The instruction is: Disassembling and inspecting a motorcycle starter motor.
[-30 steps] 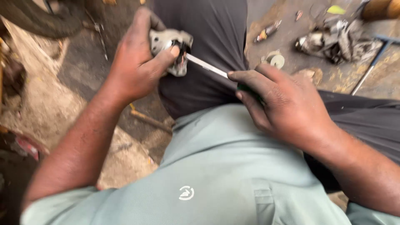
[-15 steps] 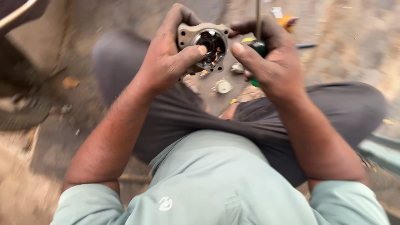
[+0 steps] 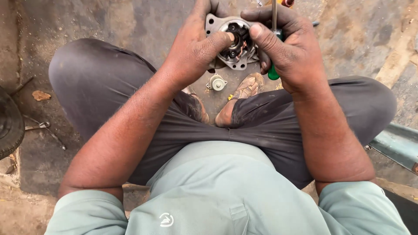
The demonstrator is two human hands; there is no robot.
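I sit cross-legged on the ground and hold a round grey metal motor housing (image 3: 238, 61) up in front of me. My left hand (image 3: 198, 48) grips its left side, with the thumb pressed into the dark open centre. My right hand (image 3: 287, 45) closes around a screwdriver with a green handle (image 3: 273, 73); its steel shaft (image 3: 274, 15) points up and away, and the thumb rests on the housing's right rim. A small grey metal cap (image 3: 216, 82) lies on the ground between my feet.
A black tyre (image 3: 9, 126) sits at the left edge, with thin metal tools (image 3: 41, 126) on the concrete beside it. A grey-green metal bar (image 3: 394, 146) runs along the right, next to my knee.
A second ago my right hand held the screwdriver tip against the part off to the left. Both hands have since brought the housing to the centre, and the screwdriver now stands upright.
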